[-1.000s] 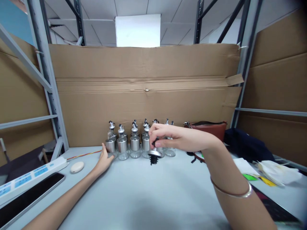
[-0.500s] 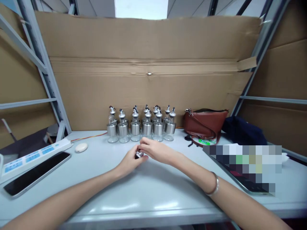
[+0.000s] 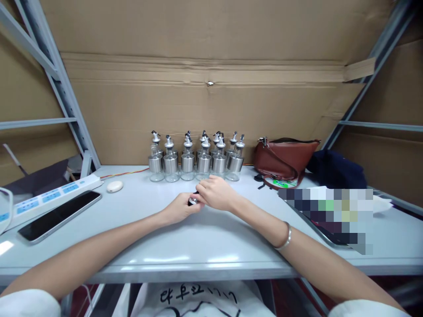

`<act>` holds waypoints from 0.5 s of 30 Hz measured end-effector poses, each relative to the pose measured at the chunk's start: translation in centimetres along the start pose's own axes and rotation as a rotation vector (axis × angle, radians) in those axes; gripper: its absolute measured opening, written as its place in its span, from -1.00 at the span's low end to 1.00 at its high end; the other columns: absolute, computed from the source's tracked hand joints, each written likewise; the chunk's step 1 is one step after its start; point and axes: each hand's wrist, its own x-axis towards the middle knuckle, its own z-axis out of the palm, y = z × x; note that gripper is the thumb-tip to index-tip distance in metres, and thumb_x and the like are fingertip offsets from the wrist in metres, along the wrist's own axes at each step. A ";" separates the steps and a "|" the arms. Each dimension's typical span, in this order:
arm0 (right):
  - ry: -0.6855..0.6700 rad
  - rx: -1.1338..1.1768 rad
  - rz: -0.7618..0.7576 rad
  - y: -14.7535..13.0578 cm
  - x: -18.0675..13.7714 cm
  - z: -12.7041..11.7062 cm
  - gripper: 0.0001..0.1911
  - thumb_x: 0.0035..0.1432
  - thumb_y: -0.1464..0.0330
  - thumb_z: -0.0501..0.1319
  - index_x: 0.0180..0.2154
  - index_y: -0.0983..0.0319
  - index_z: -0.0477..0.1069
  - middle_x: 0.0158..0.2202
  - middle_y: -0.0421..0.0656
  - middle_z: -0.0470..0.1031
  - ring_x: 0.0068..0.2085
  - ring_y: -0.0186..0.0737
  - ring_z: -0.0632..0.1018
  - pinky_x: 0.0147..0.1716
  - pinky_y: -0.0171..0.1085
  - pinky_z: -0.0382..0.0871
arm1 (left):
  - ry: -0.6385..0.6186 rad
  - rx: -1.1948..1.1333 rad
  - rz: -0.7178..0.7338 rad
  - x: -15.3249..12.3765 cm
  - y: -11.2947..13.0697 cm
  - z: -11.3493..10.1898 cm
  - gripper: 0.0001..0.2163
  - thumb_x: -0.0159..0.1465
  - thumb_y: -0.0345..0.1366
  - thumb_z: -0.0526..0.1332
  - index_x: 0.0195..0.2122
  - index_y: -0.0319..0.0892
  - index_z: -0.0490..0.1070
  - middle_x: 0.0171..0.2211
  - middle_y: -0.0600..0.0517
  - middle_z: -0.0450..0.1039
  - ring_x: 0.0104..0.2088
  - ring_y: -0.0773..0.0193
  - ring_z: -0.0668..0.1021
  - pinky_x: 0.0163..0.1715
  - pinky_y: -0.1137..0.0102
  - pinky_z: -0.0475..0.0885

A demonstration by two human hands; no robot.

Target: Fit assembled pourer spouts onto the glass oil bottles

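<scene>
Over the middle of the table my left hand (image 3: pixel 178 208) is closed around a small silver-and-black pourer top (image 3: pixel 192 201), mostly covered by the fingers. My right hand (image 3: pixel 216 193) meets it from the other side, its fingers pinched on the black end of the same piece. Behind the hands stand several glass oil bottles (image 3: pixel 171 164) with steel sleeves, most topped by silver pourers with black tips. The front bottle at the far left (image 3: pixel 156 165) has a bare glass neck.
On the left lie a white power strip (image 3: pixel 49 196), a dark-screened phone (image 3: pixel 61 215) and a round white object (image 3: pixel 114 186). To the right are a brown leather bag (image 3: pixel 286 160), dark blue cloth (image 3: pixel 335 169) and a blurred-out item. Cardboard (image 3: pixel 211 114) walls the back.
The view has tilted downward, showing the table's front edge and white clothing. My right hand's fingers have curled further over the pourer top; both hands stay together.
</scene>
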 end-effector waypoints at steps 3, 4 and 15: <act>-0.006 0.160 0.164 -0.2 0.1 -0.2 -0.51 0.39 0.32 -0.14 -0.44 0.30 0.44 -0.49 -0.07 0.50 -0.47 -0.28 0.44 -0.42 -0.30 0.05 | -0.014 0.042 0.012 -0.2 -0.2 -0.1 -0.86 0.10 -0.24 0.16 -0.50 -0.21 0.28 -0.59 0.19 0.17 -0.55 0.42 0.21 -0.52 0.50 0.12; 0.002 0.207 0.222 -0.1 0.1 -0.3 -0.50 0.39 0.34 -0.15 -0.44 0.29 0.44 -0.50 -0.09 0.50 -0.48 -0.29 0.44 -0.43 -0.31 0.05 | -0.027 0.067 0.020 -0.3 -0.2 -0.2 -0.83 0.12 -0.22 0.16 -0.50 -0.20 0.26 -0.58 0.18 0.18 -0.55 0.41 0.22 -0.51 0.50 0.13; -0.171 0.212 0.430 5.7 -0.8 2.9 -0.91 0.17 0.41 0.23 -0.24 0.24 0.46 -0.35 -0.09 0.57 -0.30 -0.18 0.55 -0.39 -0.37 0.16 | -0.226 0.888 0.200 -1.3 0.5 -2.2 -0.69 0.27 -0.06 0.15 -0.13 -0.18 0.20 -0.43 0.03 0.47 -0.42 0.12 0.55 -0.45 0.41 0.26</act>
